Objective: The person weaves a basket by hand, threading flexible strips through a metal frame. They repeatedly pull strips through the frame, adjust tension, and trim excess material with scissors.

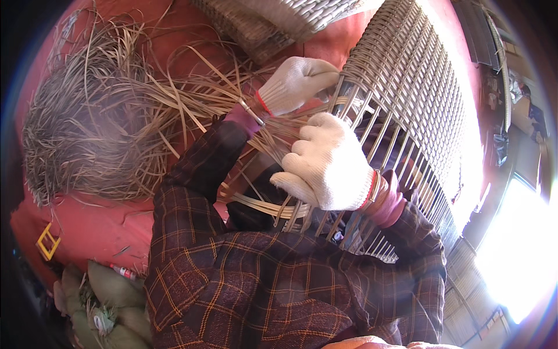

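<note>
A large woven wicker panel [401, 64] of grey-brown strands stands in front of me. Its upper part is tightly woven, while bare metal rods [381, 134] show lower down. My left hand [297, 84], in a white knitted glove, is closed with its fingertips at the left edge of the weave; whatever they pinch is too small to make out. Below it, my right hand [331, 163], gloved alike, has its fingers curled over the rods, thumb pointing left. What lies under its fingers is hidden. Loose flat strands [279, 131] trail between the two hands.
A big tangled bundle of strands [87, 116] lies at the left on a red cover [87, 227]. Another woven piece [279, 23] is at the far side. A yellow square frame [48, 241] and stuffed green sacks [116, 285] are at the lower left. Bright light enters at right.
</note>
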Action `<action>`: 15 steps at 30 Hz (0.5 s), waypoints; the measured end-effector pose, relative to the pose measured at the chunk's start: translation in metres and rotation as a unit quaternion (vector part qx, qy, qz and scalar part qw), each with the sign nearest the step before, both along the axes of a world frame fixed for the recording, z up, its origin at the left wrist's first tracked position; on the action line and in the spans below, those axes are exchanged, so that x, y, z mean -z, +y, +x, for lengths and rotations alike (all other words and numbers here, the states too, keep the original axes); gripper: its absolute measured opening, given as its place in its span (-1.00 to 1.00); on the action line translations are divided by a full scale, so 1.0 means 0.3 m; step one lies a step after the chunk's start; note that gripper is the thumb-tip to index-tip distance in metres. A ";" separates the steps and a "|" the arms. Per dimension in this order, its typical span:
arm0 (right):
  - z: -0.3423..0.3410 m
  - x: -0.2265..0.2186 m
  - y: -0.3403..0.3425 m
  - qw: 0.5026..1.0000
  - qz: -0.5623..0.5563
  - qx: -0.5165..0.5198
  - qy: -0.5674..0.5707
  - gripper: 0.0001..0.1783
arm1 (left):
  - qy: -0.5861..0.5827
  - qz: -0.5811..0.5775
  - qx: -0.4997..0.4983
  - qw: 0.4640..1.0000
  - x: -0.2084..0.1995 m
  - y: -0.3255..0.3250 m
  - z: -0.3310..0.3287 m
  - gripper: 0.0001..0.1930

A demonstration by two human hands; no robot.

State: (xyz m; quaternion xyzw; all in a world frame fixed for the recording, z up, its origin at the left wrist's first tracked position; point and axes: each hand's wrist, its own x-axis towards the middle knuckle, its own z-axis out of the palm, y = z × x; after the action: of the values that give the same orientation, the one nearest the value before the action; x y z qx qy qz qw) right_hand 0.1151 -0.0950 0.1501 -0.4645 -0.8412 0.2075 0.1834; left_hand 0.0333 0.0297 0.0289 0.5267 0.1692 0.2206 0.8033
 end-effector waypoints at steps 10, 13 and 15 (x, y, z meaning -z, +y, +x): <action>-0.025 -0.011 0.010 1.000 0.013 0.006 -0.009 -0.61 | 0.022 -0.003 0.033 0.999 -0.009 0.048 0.022 -0.69; -0.025 -0.010 0.008 1.000 0.016 0.003 0.003 -0.63 | 0.058 -0.040 0.057 0.996 -0.011 0.098 -0.004 -0.62; -0.026 -0.014 0.008 1.000 0.012 0.007 -0.001 -0.64 | 0.037 -0.044 0.042 0.997 -0.009 0.098 0.007 -0.57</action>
State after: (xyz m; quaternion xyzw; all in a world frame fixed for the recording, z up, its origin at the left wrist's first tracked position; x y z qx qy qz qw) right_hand 0.1072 -0.0927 0.1543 -0.4681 -0.8405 0.1960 0.1897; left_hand 0.0353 0.0591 0.0315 0.5053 0.1859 0.1595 0.8274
